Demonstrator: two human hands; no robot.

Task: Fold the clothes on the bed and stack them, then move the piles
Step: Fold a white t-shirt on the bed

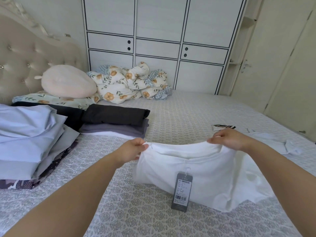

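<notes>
I hold a white garment [210, 175] up over the bed [179, 113], its lower part hanging down toward me. My left hand [132, 148] pinches its top left corner and my right hand [227, 139] pinches the top right corner. A grey price tag [181, 191] with a barcode dangles from it on a thread. A folded stack of black, grey and white clothes [116, 122] lies on the bed to the left. Nearer on the far left sits a pile of light blue and patterned clothes [29, 139].
Loose pale garments [273, 141] and a small striped piece [224, 126] lie on the bed at the right. A pink pillow [67, 81] and a bundled floral quilt [131, 82] sit at the headboard end. A white wardrobe [159, 40] stands behind the bed.
</notes>
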